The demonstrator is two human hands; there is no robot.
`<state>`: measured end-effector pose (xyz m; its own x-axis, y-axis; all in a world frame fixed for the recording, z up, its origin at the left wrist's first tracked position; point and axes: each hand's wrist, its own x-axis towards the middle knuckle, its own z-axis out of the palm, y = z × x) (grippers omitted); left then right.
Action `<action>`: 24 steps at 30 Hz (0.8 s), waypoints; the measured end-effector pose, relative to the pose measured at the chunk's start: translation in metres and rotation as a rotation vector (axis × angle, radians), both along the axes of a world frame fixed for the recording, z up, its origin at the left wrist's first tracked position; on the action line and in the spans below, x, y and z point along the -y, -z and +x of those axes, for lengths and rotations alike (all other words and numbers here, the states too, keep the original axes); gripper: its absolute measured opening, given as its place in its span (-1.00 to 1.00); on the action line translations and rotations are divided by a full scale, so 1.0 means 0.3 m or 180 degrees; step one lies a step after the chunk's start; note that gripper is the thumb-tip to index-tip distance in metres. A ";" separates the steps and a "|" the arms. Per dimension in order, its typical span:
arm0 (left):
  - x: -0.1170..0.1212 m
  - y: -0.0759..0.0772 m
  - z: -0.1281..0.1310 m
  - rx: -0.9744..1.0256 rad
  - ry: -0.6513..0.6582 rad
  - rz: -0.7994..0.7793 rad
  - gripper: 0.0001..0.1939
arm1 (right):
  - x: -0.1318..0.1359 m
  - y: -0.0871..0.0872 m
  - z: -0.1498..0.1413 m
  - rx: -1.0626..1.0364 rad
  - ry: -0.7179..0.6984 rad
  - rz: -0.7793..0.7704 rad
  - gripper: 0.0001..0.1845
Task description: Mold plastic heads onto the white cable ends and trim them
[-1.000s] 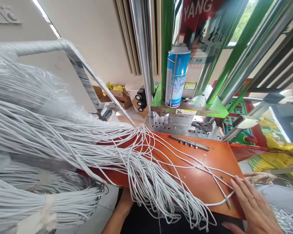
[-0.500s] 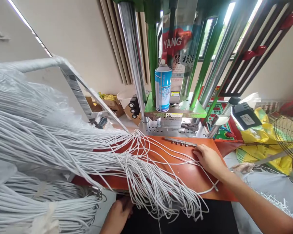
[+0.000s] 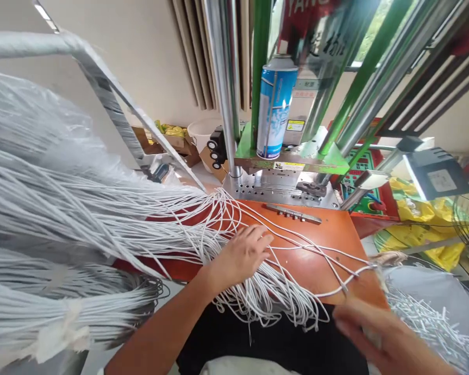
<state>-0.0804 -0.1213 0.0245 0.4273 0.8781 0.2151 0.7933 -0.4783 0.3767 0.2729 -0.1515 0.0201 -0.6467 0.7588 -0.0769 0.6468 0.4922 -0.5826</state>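
Observation:
My left hand (image 3: 244,255) lies over a bundle of white cables (image 3: 285,299) that spreads across the orange tabletop (image 3: 328,245) and hangs off its front edge. Its fingers look loosely stretched and slightly apart on the cables; their undersides are hidden. Smeared by motion, my right hand (image 3: 369,328) is at the front right corner of the table, and its fingers cannot be made out. A few single cables cross the tabletop just beyond it. A narrow notched metal bar (image 3: 293,213) rests near the back of the table, with neither hand on it.
Behind the table stands a press with a green plate (image 3: 316,161) and steel columns; a blue spray can (image 3: 276,107) stands on that plate. More cables (image 3: 62,208) fill the left. At the right are a control box (image 3: 437,172) and a grey bag of cut white pieces (image 3: 430,323).
My left hand has come up from below the table edge onto the cables. My right hand has left the metal bar and moved toward me. The view has shifted.

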 end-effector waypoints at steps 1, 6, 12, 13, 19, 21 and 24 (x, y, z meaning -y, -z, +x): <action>-0.023 0.005 0.008 -0.0160 -0.0022 -0.0006 -0.75 | -0.035 0.003 0.000 -0.0022 0.0413 0.0205 -0.78; -0.044 0.012 0.014 -0.0487 -0.0020 -0.0089 -0.86 | -0.254 0.060 -0.071 0.0109 0.0907 0.0935 -0.64; 0.012 -0.013 0.004 -0.0642 -0.0141 0.0200 -0.86 | -0.379 0.076 -0.246 0.0347 0.0525 0.0631 -0.55; 0.027 -0.023 -0.002 -0.0588 -0.0098 0.0305 -0.83 | -0.391 0.059 -0.252 0.0372 0.0508 0.0585 -0.64; 0.109 -0.060 -0.043 0.0271 0.0124 0.0368 -0.82 | -0.352 -0.072 -0.230 0.0097 0.0095 -0.0122 -0.83; 0.112 -0.055 -0.039 0.0359 0.0226 0.0240 -0.83 | -0.296 -0.077 -0.256 -0.0009 0.0077 -0.0595 -0.84; 0.105 -0.043 -0.021 0.0278 0.0366 0.0101 -0.83 | -0.223 -0.040 -0.321 0.0050 0.0164 -0.0884 -0.84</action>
<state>-0.0868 -0.1528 0.0376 0.5031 0.8167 0.2828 0.6975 -0.5769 0.4251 0.1765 -0.0845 0.0320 -0.6049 0.7391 -0.2963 0.6769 0.2813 -0.6802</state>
